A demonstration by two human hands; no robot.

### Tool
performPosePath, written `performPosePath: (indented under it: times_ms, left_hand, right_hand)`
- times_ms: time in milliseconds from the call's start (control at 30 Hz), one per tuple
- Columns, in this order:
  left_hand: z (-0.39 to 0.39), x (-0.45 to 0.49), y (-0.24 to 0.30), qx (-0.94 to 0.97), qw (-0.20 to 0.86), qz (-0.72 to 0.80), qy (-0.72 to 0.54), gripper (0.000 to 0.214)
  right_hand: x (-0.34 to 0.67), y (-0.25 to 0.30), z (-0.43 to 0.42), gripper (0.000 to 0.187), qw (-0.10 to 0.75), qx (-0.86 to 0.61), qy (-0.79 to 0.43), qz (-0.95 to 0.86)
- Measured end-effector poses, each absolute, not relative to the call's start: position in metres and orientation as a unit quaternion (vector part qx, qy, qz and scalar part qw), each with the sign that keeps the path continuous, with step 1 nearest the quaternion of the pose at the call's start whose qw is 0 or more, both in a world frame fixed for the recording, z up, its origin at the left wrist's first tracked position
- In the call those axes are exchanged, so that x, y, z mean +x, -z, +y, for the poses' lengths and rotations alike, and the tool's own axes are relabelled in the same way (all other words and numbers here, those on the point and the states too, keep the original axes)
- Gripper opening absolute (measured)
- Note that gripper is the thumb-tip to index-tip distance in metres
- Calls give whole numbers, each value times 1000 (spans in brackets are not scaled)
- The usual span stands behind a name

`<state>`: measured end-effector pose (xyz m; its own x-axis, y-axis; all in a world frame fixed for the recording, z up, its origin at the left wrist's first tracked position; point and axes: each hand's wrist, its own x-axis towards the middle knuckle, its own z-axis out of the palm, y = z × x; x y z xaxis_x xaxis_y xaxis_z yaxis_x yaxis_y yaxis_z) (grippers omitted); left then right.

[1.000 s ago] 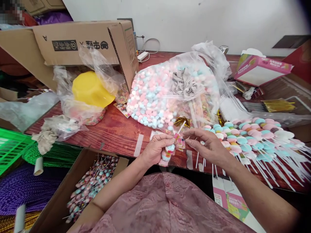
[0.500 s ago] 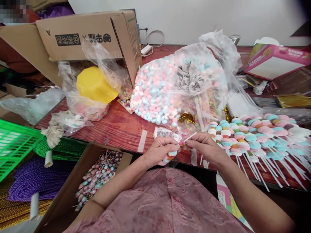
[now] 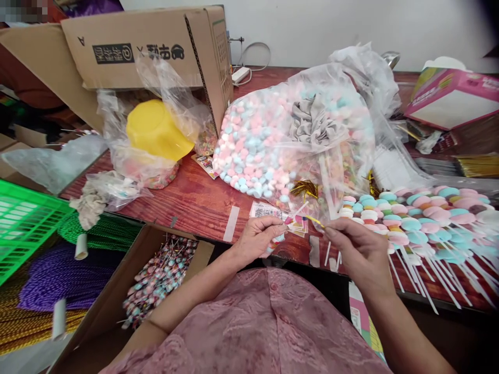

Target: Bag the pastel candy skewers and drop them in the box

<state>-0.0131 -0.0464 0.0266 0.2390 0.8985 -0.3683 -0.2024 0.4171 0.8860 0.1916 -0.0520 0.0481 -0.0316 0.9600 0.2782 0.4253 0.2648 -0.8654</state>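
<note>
My left hand (image 3: 259, 239) is closed around a candy skewer (image 3: 277, 239) near the table's front edge. Pink, blue and white candy pieces show below its fingers, and something whitish sticks out at the fingertips. A short gold twist tie (image 3: 315, 221) is pinched between the thumb and fingers of my right hand (image 3: 358, 249), its free end pointing left toward the other hand. A bundle of similar gold ties (image 3: 305, 189) lies just beyond, on a plastic bag. To the right, many marshmallow skewers (image 3: 417, 223) lie in a pile, white sticks toward me.
A big clear bag of pastel marshmallows (image 3: 253, 140) fills the table's middle. At left stand a cardboard box (image 3: 156, 52) and a yellow bowl (image 3: 152, 130) among plastic bags. Below are a carton of wrapped skewers (image 3: 163, 280) and a green basket (image 3: 27, 228). A pink box (image 3: 456, 98) sits back right.
My right hand has moved right, away from my left hand, and now shows the gold twist tie. My left hand stays on the skewer. The view has shifted slightly.
</note>
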Motion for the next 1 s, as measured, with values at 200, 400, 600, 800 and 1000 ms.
performPosePath:
  times_ms: [200,400,600,800,1000]
  left_hand:
    - [-53,-1,-27,341,723,456,-392,29]
    - [-59,-3,-25,379,700,440,-416,24]
    - [-60,-7,-23,445,648,446,-427,27]
    - [-57,-7,-18,488,619,438,-433,32]
    - [-56,-7,-14,459,637,445,-432,34]
  right_hand:
    - [162,-39,-62,27,471,-390,-86,-786]
    - [156,-27,-56,27,453,-407,-173,-774]
    - [159,-21,-59,28,445,-418,-253,-751]
    - [159,-12,-60,26,449,-423,-252,-745]
    - [153,-4,-76,32,513,-503,-247,-651]
